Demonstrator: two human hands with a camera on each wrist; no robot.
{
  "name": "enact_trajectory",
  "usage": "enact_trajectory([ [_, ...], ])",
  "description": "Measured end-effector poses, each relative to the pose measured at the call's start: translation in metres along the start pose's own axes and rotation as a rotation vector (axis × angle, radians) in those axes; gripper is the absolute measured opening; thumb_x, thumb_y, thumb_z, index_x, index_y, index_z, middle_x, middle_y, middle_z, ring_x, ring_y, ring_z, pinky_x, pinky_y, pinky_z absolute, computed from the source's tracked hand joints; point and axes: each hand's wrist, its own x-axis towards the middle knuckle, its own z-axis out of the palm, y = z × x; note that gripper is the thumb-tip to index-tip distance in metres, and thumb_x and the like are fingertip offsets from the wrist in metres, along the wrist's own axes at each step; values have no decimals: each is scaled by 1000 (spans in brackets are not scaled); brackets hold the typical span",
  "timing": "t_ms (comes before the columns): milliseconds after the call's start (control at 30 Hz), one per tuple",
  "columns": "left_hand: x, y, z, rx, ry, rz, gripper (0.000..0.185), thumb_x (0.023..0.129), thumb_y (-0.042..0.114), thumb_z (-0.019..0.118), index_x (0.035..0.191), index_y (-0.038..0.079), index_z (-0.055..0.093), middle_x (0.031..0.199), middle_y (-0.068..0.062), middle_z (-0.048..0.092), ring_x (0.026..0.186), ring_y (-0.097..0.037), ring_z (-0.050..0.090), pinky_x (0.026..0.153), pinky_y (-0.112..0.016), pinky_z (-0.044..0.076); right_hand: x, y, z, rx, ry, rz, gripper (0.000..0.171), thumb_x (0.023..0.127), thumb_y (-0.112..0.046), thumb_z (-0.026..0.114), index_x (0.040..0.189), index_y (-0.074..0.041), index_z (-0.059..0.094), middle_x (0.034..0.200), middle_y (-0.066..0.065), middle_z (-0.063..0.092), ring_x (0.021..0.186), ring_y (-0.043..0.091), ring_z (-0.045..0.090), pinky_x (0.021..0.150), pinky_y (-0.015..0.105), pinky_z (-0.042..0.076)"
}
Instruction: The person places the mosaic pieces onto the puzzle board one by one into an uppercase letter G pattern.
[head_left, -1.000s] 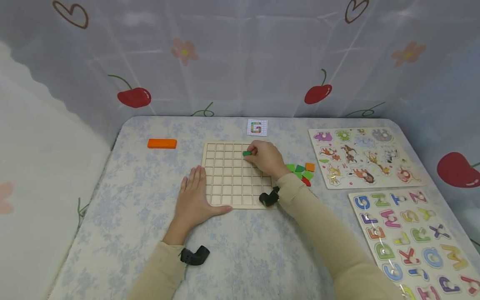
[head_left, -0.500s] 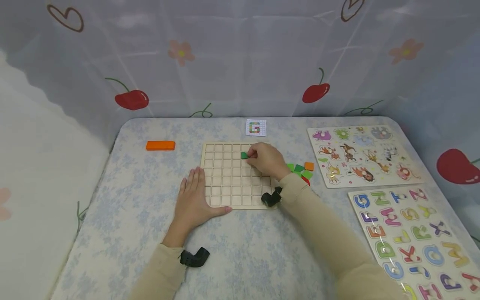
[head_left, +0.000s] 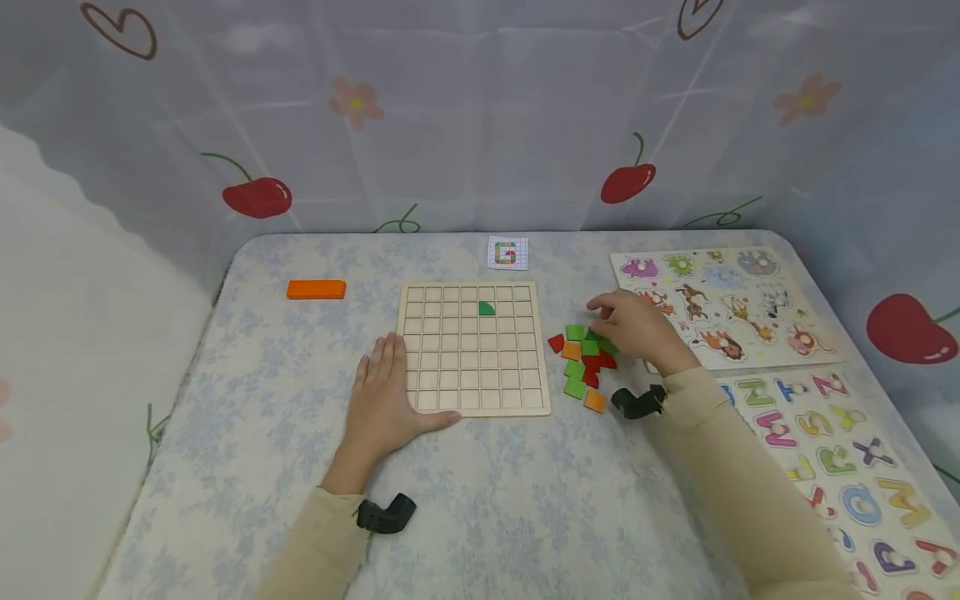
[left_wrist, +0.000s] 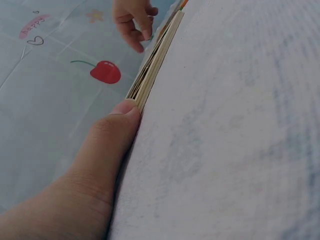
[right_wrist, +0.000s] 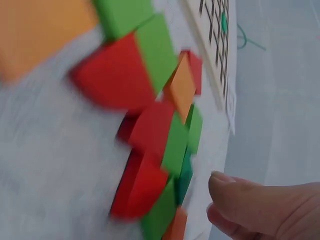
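Just beside right fingers: coloured tiles; against left fingers: board.

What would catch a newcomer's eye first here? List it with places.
Probably the pale wooden grid board in the middle of the head view, bearing a single green quarter-round tile. Next come the clustered flat red, green and orange tiles right of it, with the person's right hand at their far end.

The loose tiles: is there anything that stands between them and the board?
Nothing visible does: only cloth shows between the tiles and the board. The right hand is at the tiles' far end, the left hand at the board's left side.
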Motion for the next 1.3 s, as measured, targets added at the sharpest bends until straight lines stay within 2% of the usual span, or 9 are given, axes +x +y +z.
enact_trajectory([
  [200,1,0,-1,4,1,-1,148,57,98,54,159,3,3,168,-15,3,156,-30,2,125,-53,7,-12,19,-3,-92,14,-22,33,96,-16,64,127,-3,66,112,18,63,95,30,57,81,46,52],
  [333,1,-1,-2,9,-1,-6,148,57,97,55,159,3,3,168,-15,3,156,-29,2,126,-53,7,-12,23,0,-79,22,-2,28,96,-16,66,120,-2,68,112,18,62,100,32,56,90,52,50],
  [433,1,-1,-2,8,-3,-6,148,58,96,57,159,3,3,168,-15,3,156,-30,2,125,-54,7,-10,26,1,-30,18,19,25,95,-15,66,117,-3,67,114,17,62,102,33,55,93,54,48],
  [567,1,-2,-3,5,1,-8,148,58,95,59,159,2,4,167,-15,4,156,-31,3,125,-54,7,-7,28,1,24,0,27,20,96,-14,65,114,-5,63,114,16,62,102,32,54,93,52,47],
  [700,2,-2,-3,2,-1,-12,148,57,95,59,159,3,4,168,-15,4,156,-30,2,125,-54,7,-4,24,0,77,6,35,19,96,-18,65,113,-8,61,113,14,62,98,30,55,84,46,49],
  [833,2,-2,-2,-1,-6,-18,148,57,95,59,159,4,3,168,-14,4,156,-29,2,125,-54,7,4,9,2,134,50,21,20,97,-21,65,113,-10,61,112,13,62,95,28,55,79,40,49],
  [1000,1,-1,-2,-1,-12,-20,148,57,96,58,159,3,3,168,-14,4,156,-29,2,125,-53,7,22,-24,9,180,96,-68,18,97,-19,65,112,-10,62,109,12,64,94,27,56,78,38,50],
  [1300,2,-1,-1,12,-18,-16,148,57,99,51,160,5,2,168,-12,2,157,-27,-1,126,-51,6,57,-90,39,253,-2,-179,15,97,-17,64,110,-11,63,106,8,63,95,25,56,82,37,48],
])
